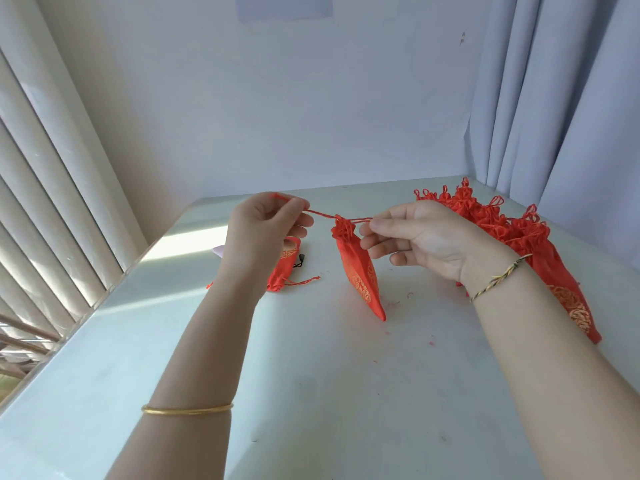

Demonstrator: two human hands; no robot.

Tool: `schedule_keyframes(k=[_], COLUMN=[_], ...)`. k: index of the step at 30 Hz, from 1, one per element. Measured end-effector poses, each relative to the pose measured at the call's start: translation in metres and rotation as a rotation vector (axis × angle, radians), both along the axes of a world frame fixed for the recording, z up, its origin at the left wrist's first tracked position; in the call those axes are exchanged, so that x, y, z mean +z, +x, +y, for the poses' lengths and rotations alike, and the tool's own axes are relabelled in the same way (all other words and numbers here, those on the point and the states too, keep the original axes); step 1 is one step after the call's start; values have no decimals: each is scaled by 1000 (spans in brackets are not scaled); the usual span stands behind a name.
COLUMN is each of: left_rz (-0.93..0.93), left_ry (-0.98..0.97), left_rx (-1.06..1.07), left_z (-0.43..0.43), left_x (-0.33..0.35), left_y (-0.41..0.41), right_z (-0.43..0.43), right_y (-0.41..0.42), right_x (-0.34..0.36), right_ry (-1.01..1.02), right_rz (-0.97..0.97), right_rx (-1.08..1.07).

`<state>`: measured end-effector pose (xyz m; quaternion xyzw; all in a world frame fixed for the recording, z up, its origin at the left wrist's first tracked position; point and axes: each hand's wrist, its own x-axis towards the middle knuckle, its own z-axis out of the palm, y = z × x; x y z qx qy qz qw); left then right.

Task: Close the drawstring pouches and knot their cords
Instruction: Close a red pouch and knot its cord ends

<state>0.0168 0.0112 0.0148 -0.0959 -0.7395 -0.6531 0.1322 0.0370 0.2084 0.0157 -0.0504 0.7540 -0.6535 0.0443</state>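
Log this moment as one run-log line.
step: cinching | left hand: pinches red cord | right hand: pinches opposite cord | red satin gold-printed pouch: hanging between hands, mouth gathered | pile of red pouches: table, right

Looks like a plain room in someone's home to me, with one corner used as a little craft spot. The white table sits right in the corner. A bare painted wall runs straight behind it, and a pale sheet of paper is stuck high up above the table's far edge. Left of the table there are long vertical blinds over a window, and sun from that side lands as a bright patch on the table's left part. Right of the table hangs a grey-blue pleated curtain. A heap of red pouches lies on the table's right side, so small handwork at home.
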Motion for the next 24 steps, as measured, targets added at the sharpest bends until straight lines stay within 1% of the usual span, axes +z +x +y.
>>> schedule_keyframes(k=[4,8,12,14,17,19,24], left_rz=[-55,-94,-103,-101,-109,-121,-150], left_ry=[58,103,137,141,148,152,92], left_rx=[8,11,18,28,51,58,130], left_z=[-2,-4,-4,-5,-6,-6,-4], left_x=[-3,-4,-4,-5,-6,-6,-7], left_y=[-2,-4,-5,-6,-7,-7,-8], right_z=[8,15,17,16,14,14,14], right_y=[2,5,6,6,5,4,-4], right_x=[-1,-1,-2,-2,-2,-1,-4], right_ry=[98,160,185,162,63,11,-16], right_rz=[-25,-22,-44,-46,-30,-2,101], right_rx=[89,130,187,190,138,58,-179])
